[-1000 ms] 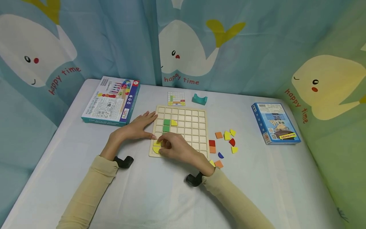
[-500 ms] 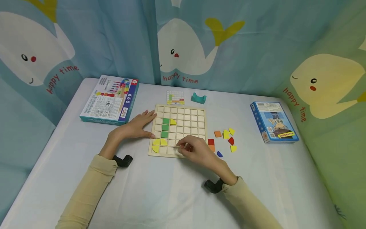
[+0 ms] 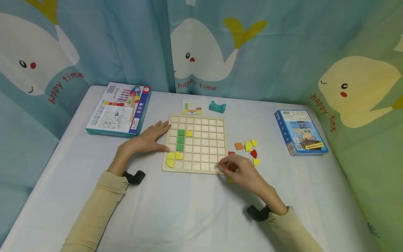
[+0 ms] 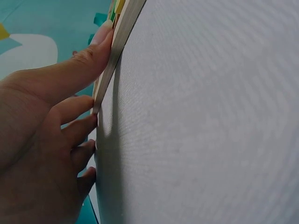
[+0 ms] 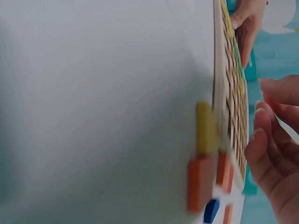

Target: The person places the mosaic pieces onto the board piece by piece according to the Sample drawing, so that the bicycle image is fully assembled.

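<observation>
A wooden grid board (image 3: 201, 148) lies mid-table. It bears a column of green square tiles (image 3: 180, 140), a yellow tile (image 3: 189, 133) to their right and several yellow tiles (image 3: 170, 163) at its near-left corner. My left hand (image 3: 149, 138) rests against the board's left edge, fingers spread; in the left wrist view its thumb (image 4: 79, 67) touches the rim. Above the board's near-right corner is my right hand (image 3: 245, 171), fingers loosely bent. Nothing shows between those fingers (image 5: 261, 149) in the right wrist view. Beneath it lie a yellow piece (image 5: 204, 128), an orange piece (image 5: 200, 184) and a blue piece (image 5: 211, 211).
Loose orange (image 3: 239, 146), yellow (image 3: 248, 146) and red (image 3: 253, 153) pieces lie right of the board. Behind it are a pattern card (image 3: 191, 106) and a teal holder (image 3: 217, 106). Boxes stand at left (image 3: 118, 110) and right (image 3: 301, 132).
My right hand has moved from the board's near-left corner rightward to its near-right corner. The yellow tiles it was over now lie uncovered. My left hand has stayed at the left edge.
</observation>
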{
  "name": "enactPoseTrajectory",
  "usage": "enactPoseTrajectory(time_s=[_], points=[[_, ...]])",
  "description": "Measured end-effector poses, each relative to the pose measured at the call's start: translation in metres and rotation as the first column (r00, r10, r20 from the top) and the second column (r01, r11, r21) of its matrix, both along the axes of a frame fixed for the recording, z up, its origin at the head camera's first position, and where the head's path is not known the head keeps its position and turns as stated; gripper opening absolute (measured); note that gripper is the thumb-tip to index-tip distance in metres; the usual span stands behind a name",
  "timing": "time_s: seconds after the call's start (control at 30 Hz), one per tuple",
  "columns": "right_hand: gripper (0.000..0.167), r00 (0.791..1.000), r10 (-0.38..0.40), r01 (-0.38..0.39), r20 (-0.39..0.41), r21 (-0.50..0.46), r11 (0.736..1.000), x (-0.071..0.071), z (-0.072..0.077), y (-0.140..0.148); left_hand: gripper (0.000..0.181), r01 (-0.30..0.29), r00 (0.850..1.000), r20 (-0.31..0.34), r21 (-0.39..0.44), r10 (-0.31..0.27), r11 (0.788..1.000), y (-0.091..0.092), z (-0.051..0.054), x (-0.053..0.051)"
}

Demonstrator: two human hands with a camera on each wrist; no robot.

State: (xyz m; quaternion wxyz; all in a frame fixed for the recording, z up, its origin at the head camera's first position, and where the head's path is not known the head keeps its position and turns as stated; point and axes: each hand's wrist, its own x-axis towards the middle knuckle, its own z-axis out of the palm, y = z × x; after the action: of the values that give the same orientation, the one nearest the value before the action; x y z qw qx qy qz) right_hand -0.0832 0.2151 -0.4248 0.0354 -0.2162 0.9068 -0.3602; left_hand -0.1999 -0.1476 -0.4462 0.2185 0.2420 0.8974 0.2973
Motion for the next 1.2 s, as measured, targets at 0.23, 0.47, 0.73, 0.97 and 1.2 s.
enactPoseTrajectory(time_s=[0.23,0.47,0.73,0.97,1.2], points=[[0.016,0.998,-0.035,0.033,0.059,0.039,0.999,0.008,-0.006,0.024,0.102,-0.001,1.0,-0.003,-0.013,0.001,1.0,0.001,0.001,0.0],[0.025,0.995,-0.038,0.026,0.097,0.115,0.993,0.012,-0.009,0.034,0.101,-0.004,1.0,-0.003,-0.025,0.004,1.0,0.001,0.0,0.0],[0.033,0.995,-0.045,0.031,0.093,0.15,0.988,0.011,-0.011,0.033,0.102,-0.005,1.0,0.002,-0.017,0.005,1.0,0.001,0.001,0.0],[0.032,0.995,-0.055,0.042,0.082,0.157,0.987,0.013,-0.009,0.031,0.101,0.001,1.0,-0.001,-0.014,-0.001,1.0,0.001,-0.001,-0.001],[0.029,0.994,-0.055,0.045,0.09,0.12,0.992,0.012,-0.009,0.028,0.102,-0.003,1.0,-0.002,-0.021,0.003,1.0,0.001,-0.001,-0.001]])
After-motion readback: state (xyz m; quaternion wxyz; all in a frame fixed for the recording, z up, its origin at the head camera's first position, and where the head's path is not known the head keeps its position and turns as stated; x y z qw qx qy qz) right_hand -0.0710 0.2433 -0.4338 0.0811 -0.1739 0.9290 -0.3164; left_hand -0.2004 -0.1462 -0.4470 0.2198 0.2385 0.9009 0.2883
